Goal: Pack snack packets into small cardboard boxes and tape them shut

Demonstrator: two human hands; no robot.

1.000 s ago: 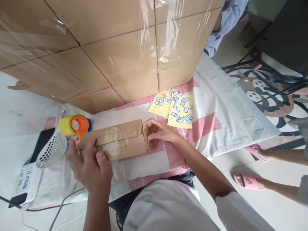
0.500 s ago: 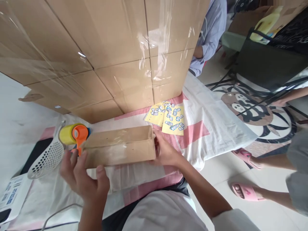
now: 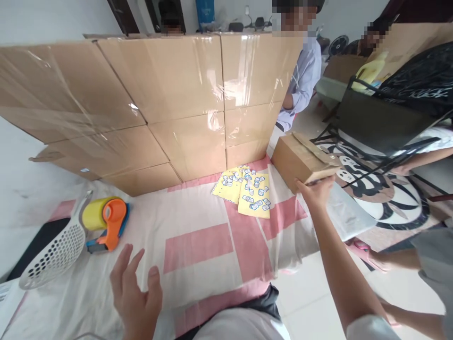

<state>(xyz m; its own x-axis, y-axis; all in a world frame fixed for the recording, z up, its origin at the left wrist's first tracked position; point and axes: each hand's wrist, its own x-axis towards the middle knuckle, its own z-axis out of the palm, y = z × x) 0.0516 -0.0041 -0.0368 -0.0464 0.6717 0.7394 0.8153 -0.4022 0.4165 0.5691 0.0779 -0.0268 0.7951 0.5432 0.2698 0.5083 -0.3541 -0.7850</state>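
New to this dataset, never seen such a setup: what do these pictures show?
No machine: one head-worn camera took every picture, looking forward and down. The wearer's bare right hand grips a brown cardboard box; the left hand, open, holds nothing. On the pink-and-white cloth lie two yellow sheets with small white-and-blue shapes and an orange-and-blue tape dispenser with a yellow roll, beside a white perforated scoop. Behind stand brown cardboard cartons under clear film.

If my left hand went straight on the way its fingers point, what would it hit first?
Your left hand would likely meet the stack of cardboard cartons first, though it might brush the orange tape dispenser; depth is unclear.
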